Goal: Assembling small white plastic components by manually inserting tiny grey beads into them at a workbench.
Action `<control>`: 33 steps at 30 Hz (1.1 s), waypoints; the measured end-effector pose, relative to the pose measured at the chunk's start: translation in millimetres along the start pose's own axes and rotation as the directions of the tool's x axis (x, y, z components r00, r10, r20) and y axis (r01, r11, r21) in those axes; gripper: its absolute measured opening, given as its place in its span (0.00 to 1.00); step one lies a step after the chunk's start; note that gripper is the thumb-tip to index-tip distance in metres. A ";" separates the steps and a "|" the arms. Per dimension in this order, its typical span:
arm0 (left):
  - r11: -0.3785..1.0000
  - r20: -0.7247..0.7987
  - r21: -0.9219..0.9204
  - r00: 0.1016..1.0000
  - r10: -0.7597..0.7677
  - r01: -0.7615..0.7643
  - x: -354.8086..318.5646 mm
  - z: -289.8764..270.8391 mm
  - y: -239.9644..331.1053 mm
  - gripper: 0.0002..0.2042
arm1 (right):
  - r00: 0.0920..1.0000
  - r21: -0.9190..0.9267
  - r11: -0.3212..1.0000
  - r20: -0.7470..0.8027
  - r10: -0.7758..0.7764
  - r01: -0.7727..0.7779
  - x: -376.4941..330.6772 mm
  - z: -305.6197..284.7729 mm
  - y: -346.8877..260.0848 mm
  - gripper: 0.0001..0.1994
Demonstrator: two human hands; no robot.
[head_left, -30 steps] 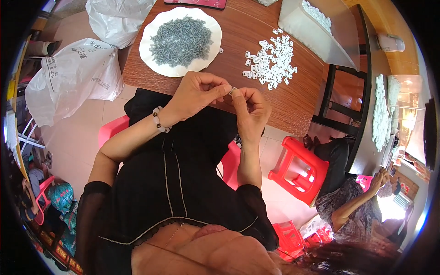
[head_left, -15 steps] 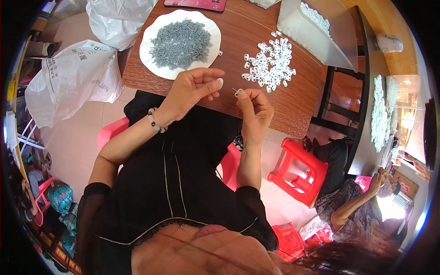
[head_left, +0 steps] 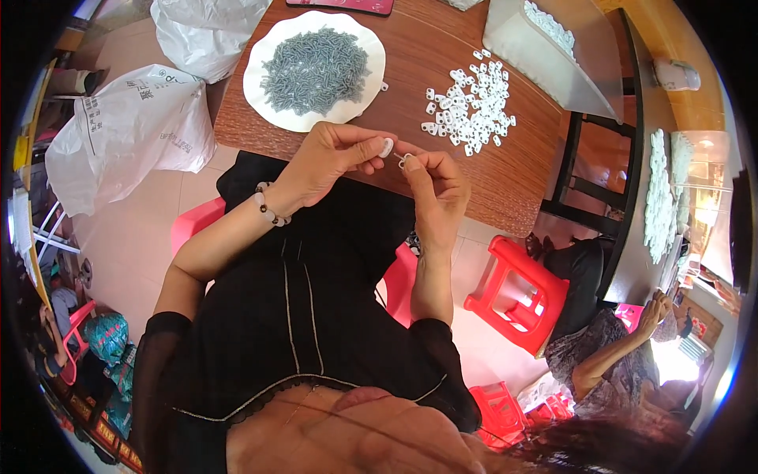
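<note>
1. Left fingers (head_left: 363, 150): I'm now pinching a white piece (head_left: 387, 148); half a second ago none was clearly showing there.
2. Right fingers (head_left: 422, 178): I'm still gripping a small pale piece (head_left: 405, 161), a thin tip pointing left. Too small for telling its exact form.
3. Gap is closing: both pieces are sitting near each other, not clearly touching. My read: both hands are being tied up here, so lining up is mattering more than fetching.
4. Edges: I'm working just inside the near edge of the bench (head_left: 418, 43) as seen from above; can't tell height. A slipped piece could be dropping lapward.
5. Plate (head_left: 376, 57), with the grey tubes (head_left: 317, 71), is crowding my left knuckles.
6. Open room: bare wood is running between plate and white pile (head_left: 472, 107); one stray tab (head_left: 384, 86) is lying beside the plate.
</note>
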State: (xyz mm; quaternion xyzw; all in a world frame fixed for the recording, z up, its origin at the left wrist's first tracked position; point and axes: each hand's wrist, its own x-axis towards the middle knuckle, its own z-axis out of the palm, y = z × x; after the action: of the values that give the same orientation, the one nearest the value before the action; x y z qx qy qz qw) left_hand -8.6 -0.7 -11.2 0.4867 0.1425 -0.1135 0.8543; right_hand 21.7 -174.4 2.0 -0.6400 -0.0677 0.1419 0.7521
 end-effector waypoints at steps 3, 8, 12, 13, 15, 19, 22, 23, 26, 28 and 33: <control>0.998 0.002 0.061 0.999 0.033 -0.033 -0.3 2.1 1.5 0.13 | 1.000 -0.023 1.000 0.007 0.004 -0.004 0.4 0.7 -0.6 0.02; 0.994 0.009 0.097 0.999 0.048 -0.049 -0.2 3.1 0.3 0.13 | 1.000 -0.077 0.997 -0.007 0.027 -0.027 0.3 -0.9 -1.0 0.02; 0.995 0.002 0.086 0.999 0.042 -0.042 -0.8 3.1 -0.3 0.13 | 1.000 -0.057 0.998 -0.010 0.016 -0.016 1.0 0.2 0.3 0.03; 0.996 -0.002 0.079 0.999 0.040 -0.040 -1.0 3.0 -0.5 0.13 | 1.000 -0.055 0.998 -0.015 0.012 -0.013 1.2 1.2 0.6 0.03; 0.996 -0.002 0.074 0.999 0.041 -0.041 -0.9 2.7 -1.0 0.13 | 1.000 -0.050 0.999 -0.021 0.001 -0.002 1.7 2.8 1.7 0.03; 0.998 -0.002 0.057 0.999 0.039 -0.039 -0.4 0.9 -2.8 0.12 | 1.000 -0.093 0.996 -0.023 -0.014 0.012 2.2 1.6 3.7 0.04; 0.998 -0.004 0.065 1.000 0.024 -0.023 -0.1 -0.5 -3.7 0.12 | 1.000 -0.094 0.996 -0.021 -0.003 0.001 1.6 1.1 4.0 0.04; 0.998 -0.005 0.064 1.000 0.023 -0.023 -0.2 -0.3 -4.0 0.12 | 1.000 -0.095 0.995 -0.021 -0.002 0.000 1.4 1.7 4.0 0.04; 0.993 -0.024 0.105 0.998 0.050 -0.047 -0.7 1.5 -3.2 0.12 | 1.000 -0.100 0.995 -0.024 -0.013 0.010 0.9 3.3 3.7 0.04; 0.992 -0.032 0.111 0.998 0.061 -0.057 -0.7 2.5 -2.0 0.12 | 1.000 -0.113 0.993 -0.015 -0.019 0.017 0.4 3.2 4.2 0.04; 0.991 -0.020 0.119 0.998 0.062 -0.059 -0.5 1.5 -2.8 0.12 | 1.000 -0.107 0.994 -0.022 -0.019 0.017 0.8 2.8 5.1 0.04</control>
State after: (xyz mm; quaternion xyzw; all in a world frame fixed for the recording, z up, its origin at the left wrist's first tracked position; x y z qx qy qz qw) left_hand -9.8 -3.4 -12.5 0.5418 0.1310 -0.0902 0.8253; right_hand 21.0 -170.8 -2.7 -0.6803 -0.0723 0.1239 0.7188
